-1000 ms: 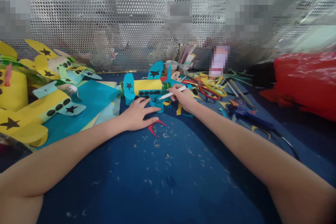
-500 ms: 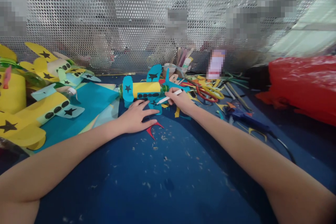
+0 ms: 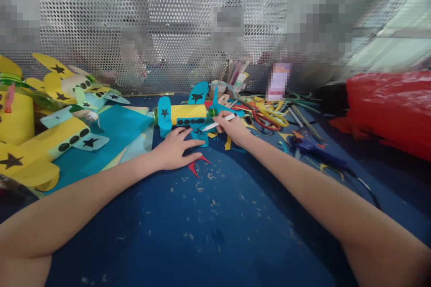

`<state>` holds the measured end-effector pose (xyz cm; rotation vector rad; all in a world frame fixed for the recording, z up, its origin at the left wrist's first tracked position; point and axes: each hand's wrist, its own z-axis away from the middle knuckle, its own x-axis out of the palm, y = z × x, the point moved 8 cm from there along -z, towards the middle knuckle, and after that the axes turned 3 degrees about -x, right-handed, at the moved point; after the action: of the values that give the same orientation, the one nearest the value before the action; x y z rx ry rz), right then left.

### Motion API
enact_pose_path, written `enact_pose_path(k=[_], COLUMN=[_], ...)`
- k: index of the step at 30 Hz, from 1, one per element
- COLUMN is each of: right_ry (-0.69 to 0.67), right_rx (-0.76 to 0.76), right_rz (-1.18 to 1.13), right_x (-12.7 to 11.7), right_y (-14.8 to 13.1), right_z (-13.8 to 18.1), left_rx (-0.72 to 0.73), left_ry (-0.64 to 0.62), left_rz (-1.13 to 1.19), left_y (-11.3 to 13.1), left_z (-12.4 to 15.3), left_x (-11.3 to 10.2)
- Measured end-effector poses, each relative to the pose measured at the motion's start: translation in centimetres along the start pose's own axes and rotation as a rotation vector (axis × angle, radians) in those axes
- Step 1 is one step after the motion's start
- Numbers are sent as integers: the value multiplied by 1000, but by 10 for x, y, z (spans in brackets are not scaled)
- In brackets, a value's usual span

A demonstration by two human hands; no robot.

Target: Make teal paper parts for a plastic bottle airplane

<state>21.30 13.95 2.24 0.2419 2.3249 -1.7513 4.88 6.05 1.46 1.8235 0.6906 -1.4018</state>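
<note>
A toy plane made from a green bottle wrapped in yellow paper [image 3: 188,111] lies on the blue table [image 3: 215,224]. It has blue paper wings with black stars and a row of black ovals along its side. My left hand [image 3: 177,149] rests with fingers spread, its fingertips on the near blue wing [image 3: 201,136]. Between the fingers of my right hand [image 3: 232,126] is a white marker [image 3: 220,122], its tip at the star on that wing. A red paper scrap [image 3: 194,168] lies by my left thumb.
Several finished-looking paper planes [image 3: 72,139] stand at the left beside blue paper sheets [image 3: 114,130]. Scissors [image 3: 269,119], paper scraps and a blue glue gun [image 3: 316,150] lie right. A red plastic bag [image 3: 390,112] sits far right, before a perforated metal screen [image 3: 188,22].
The marker tip has shifted very slightly on the wing, and the star there looks a little darker. My left hand stays in place.
</note>
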Motion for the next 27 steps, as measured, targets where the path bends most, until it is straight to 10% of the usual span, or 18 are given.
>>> enact_pose_path(k=[27], right_ry=[-4], right_rx=[-33], right_rz=[27], right_x=[-1], right_y=[1], right_z=[-1], left_rx=[-1], left_ry=[-10], left_rz=[2], left_y=[0], left_z=[0], left_x=[1])
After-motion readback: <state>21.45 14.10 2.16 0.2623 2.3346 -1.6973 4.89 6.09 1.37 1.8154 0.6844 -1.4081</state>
